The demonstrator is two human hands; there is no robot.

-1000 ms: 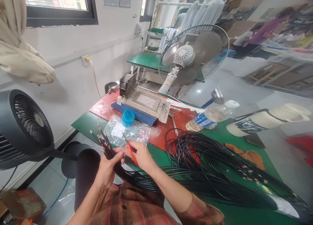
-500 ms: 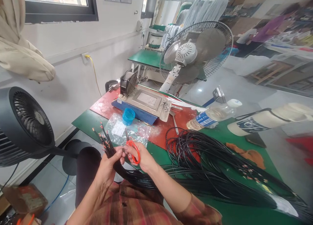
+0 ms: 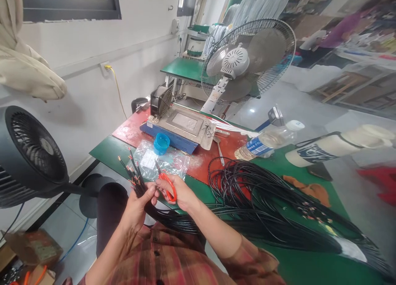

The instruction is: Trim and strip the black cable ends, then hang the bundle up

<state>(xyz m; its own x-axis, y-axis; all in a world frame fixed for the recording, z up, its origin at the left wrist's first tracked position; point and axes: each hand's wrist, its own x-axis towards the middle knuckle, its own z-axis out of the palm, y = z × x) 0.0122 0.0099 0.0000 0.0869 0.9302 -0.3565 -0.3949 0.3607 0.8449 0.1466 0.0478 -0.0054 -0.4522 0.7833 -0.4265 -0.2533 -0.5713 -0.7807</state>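
Black cables [image 3: 177, 224] run bunched through the left hand [image 3: 137, 204], which grips them just below their splayed, stripped ends. Close against it, the right hand [image 3: 182, 194] clasps scissors [image 3: 173, 190] by the red-orange handles, blades pointing away. Beyond, on the green and red counter [image 3: 202, 190], loose cable loops [image 3: 247, 175] spread to the right, and a blue cup [image 3: 161, 145] stands by a clear plastic bag [image 3: 176, 169]. Farther off sit a blue-sided device [image 3: 176, 137] and, behind it, a large fan [image 3: 235, 61].
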